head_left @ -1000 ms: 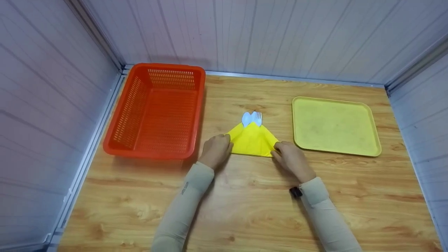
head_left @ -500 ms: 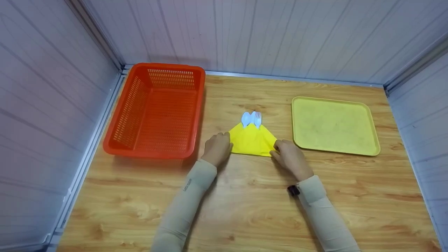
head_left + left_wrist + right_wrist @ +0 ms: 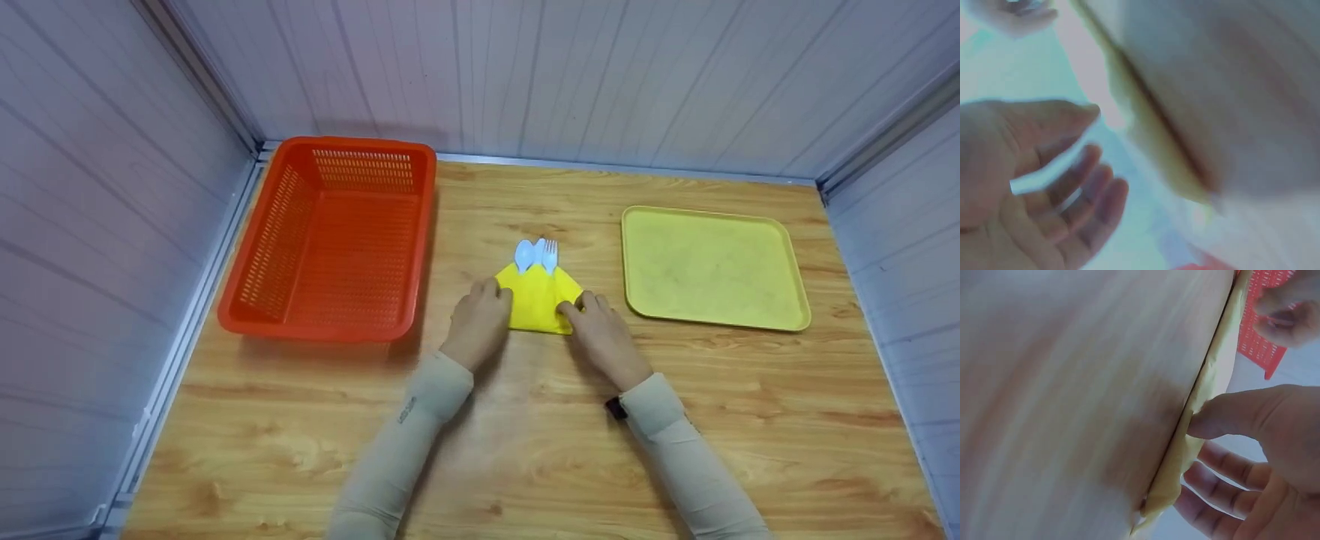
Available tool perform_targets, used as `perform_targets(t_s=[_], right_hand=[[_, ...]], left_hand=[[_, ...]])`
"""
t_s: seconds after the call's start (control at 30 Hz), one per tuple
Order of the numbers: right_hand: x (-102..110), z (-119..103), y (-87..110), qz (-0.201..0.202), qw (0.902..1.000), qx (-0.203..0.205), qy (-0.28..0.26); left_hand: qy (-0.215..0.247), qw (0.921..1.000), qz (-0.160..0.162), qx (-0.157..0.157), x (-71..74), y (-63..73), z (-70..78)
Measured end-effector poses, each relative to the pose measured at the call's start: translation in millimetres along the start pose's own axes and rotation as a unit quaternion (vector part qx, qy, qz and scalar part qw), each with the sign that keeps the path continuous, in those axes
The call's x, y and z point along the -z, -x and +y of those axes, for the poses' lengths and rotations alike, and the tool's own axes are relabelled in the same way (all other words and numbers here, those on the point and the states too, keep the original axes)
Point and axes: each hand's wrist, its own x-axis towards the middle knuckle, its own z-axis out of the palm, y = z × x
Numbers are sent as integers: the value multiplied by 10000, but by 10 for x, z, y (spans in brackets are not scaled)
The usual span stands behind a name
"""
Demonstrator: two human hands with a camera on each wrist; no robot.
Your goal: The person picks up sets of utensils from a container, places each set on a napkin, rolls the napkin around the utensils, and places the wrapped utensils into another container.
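Observation:
A folded yellow napkin (image 3: 534, 301) lies mid-table, its pointed top partly covering light-coloured cutlery. The heads of a spoon (image 3: 523, 256) and a fork (image 3: 551, 257) stick out, with the tip of a knife (image 3: 538, 250) between them. My left hand (image 3: 482, 319) is at the napkin's left side; in the left wrist view its thumb and bent fingers stand apart, the thumb tip right by the napkin edge. On the right side, my right hand (image 3: 600, 330) pinches the napkin's edge, thumb (image 3: 1207, 419) on the near face and fingers partly hidden behind.
An orange-red perforated basket (image 3: 425, 247) stands to the left, near the back wall. Right of the napkin lies a shallow yellow tray (image 3: 712, 266). Panelled walls (image 3: 525, 75) enclose the wooden table (image 3: 525, 465) at the back and both sides.
Both hands have moved inward toward each other. The napkin's side corners have come in with them, making it narrower. Basket, tray and cutlery stay in place.

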Motion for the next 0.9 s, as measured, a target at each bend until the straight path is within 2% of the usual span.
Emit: perform_targets(t_s=[0.03, 0.13, 0.23, 0.4, 0.6, 0.9], right_hand=[[4, 0, 0, -55, 10000, 21, 25], [14, 6, -3, -109, 9998, 34, 147], [18, 5, -17, -189, 9993, 8, 330], [15, -1, -33, -314, 9986, -86, 411], [16, 19, -48, -417, 9988, -189, 177], [40, 48, -189, -335, 9980, -471, -263]], left_hand=[[-2, 9997, -101, -226, 13, 10, 56], [-32, 9943, -696, -801, 38, 45, 226], [-245, 9863, -1196, -1112, 16, 81, 349], [-389, 9832, -1519, -935, -67, 93, 444], [-187, 9832, -1734, -534, -141, 46, 463], [-331, 9808, -1875, -420, -138, 10, 479]])
